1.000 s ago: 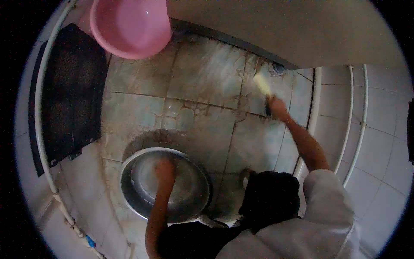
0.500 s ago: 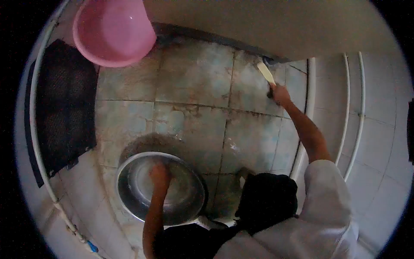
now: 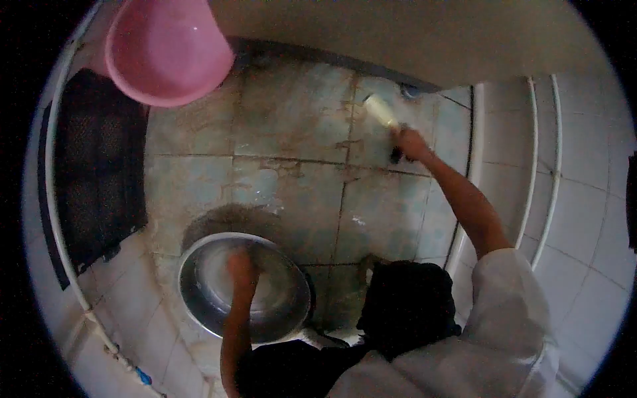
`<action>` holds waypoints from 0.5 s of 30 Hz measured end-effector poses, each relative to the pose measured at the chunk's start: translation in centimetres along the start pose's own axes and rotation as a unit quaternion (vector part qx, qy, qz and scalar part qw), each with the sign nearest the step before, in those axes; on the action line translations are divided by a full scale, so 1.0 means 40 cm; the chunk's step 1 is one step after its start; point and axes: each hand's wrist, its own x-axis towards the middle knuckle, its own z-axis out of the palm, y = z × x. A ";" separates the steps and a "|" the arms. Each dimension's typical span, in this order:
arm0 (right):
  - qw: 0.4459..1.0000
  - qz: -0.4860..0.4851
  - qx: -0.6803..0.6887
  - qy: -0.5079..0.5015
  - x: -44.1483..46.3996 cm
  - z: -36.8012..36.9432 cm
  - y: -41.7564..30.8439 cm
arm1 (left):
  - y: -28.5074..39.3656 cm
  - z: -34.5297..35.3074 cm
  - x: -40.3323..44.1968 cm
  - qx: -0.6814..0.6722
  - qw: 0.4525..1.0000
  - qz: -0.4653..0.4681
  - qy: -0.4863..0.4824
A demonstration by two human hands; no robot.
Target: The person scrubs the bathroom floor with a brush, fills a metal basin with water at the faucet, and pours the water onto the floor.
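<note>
My right hand (image 3: 411, 144) is closed around a scrub brush (image 3: 380, 111) with a pale flat back or handle, held just above or on the tiled floor; a dark part shows below the fingers. My left hand (image 3: 243, 268) is inside a round metal basin (image 3: 192, 308) at the lower left. Its fingers look curled, slightly blurred, and what they may hold is hidden. The inside of the basin looks cloudy and wet.
Wet, stained floor tiles (image 3: 285, 199) lie in front of me. A pink tub (image 3: 169, 56) stands at the upper left, near a dark mat (image 3: 99, 166). White pipes (image 3: 534, 172) run along the right wall, and another pipe (image 3: 52, 192) runs along the left.
My right hand has moved left across the floor with the brush. My left hand stays in the basin, shifted only slightly.
</note>
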 end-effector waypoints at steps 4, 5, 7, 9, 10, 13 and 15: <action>0.900 0.291 0.322 -0.029 0.176 -0.153 -0.149 | -0.022 0.059 -0.010 0.015 0.998 0.017 0.056; 0.925 0.279 0.255 0.038 0.212 -0.098 -0.190 | -0.015 0.059 -0.010 0.017 0.998 0.017 0.054; 0.972 0.165 0.165 0.031 0.068 0.004 -0.146 | -0.015 0.053 -0.002 -0.025 0.997 0.013 0.070; 0.996 0.038 0.071 0.025 -0.002 0.019 -0.069 | -0.012 0.044 0.009 -0.008 0.998 0.040 0.046; 0.989 0.079 0.122 0.039 0.010 0.003 -0.029 | -0.015 0.038 0.005 0.009 0.998 0.066 0.017; 0.951 0.183 0.241 0.056 0.193 -0.091 -0.056 | -0.029 0.004 -0.005 -0.099 0.992 0.078 0.009; 0.952 0.172 0.245 0.057 0.270 -0.140 -0.182 | -0.003 -0.057 -0.002 -0.063 0.996 0.056 -0.010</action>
